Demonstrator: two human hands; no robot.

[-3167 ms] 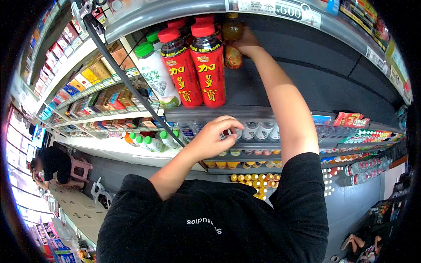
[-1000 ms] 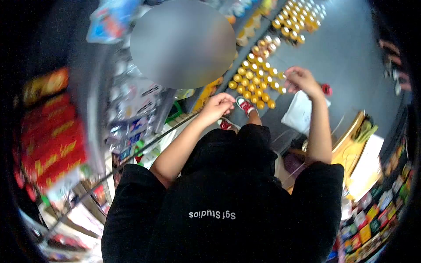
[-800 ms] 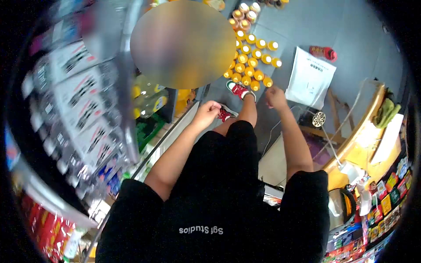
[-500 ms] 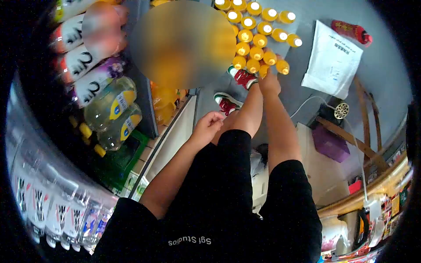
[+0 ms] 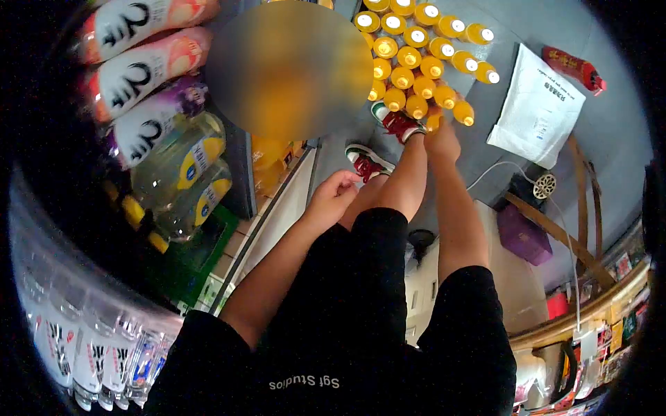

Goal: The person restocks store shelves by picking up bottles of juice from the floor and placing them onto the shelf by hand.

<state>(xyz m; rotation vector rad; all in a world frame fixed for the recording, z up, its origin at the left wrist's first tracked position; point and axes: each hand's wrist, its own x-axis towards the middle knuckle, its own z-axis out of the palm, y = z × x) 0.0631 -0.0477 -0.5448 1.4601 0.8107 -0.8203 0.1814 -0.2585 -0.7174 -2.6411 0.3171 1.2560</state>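
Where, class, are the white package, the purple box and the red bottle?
White package (image 5: 538, 111): head view, middle of its upper face.
Purple box (image 5: 523, 236): head view, its side.
Red bottle (image 5: 569, 66): head view, its body.

I count over twenty orange bottles (image 5: 411, 57), two sneakers (image 5: 368, 163), one red bottle (image 5: 570, 68), one white package (image 5: 540, 107) and one purple box (image 5: 524, 234). Over there: two lemon-labelled bottles (image 5: 195, 163), two peach-coloured bottles (image 5: 142, 69), one purple-labelled bottle (image 5: 156, 123).
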